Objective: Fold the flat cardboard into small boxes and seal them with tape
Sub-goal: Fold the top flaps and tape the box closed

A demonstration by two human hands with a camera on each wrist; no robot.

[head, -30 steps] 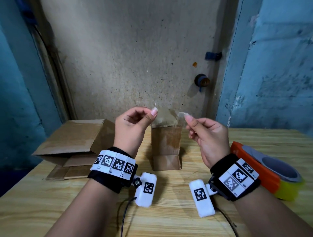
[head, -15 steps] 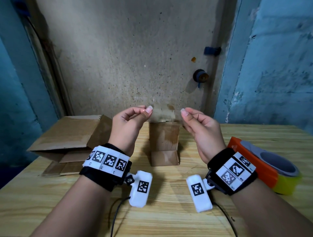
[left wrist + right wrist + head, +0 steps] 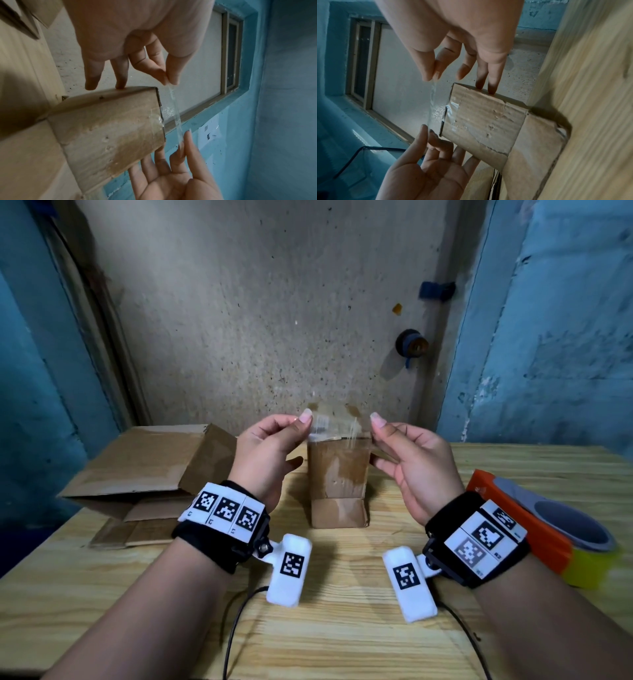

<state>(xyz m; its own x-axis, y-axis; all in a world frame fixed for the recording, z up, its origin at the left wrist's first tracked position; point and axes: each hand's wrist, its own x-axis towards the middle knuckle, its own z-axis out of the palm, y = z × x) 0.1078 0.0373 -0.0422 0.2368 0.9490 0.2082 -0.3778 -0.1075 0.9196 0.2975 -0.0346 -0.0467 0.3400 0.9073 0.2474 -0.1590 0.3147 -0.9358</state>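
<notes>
A small brown cardboard box (image 3: 337, 481) stands upright on the wooden table (image 3: 342, 628). A short strip of clear tape (image 3: 337, 424) is stretched flat just above its top edge. My left hand (image 3: 303, 422) pinches the tape's left end between thumb and forefinger. My right hand (image 3: 376, 424) pinches the right end. In the left wrist view the tape (image 3: 175, 115) runs from the left hand (image 3: 169, 80) to the right hand (image 3: 181, 144), close to the box (image 3: 106, 129). In the right wrist view two lower fingers (image 3: 488, 86) touch the side of the box (image 3: 484, 121).
A larger cardboard box (image 3: 137, 470) lies open on its side at the left, on flat cardboard. An orange and yellow tape roll (image 3: 548, 529) sits at the right by my right wrist. A speckled wall (image 3: 274, 320) stands right behind the table.
Both hands keep the same pinch on the tape and have come slightly closer to the box top. The box has not moved.
</notes>
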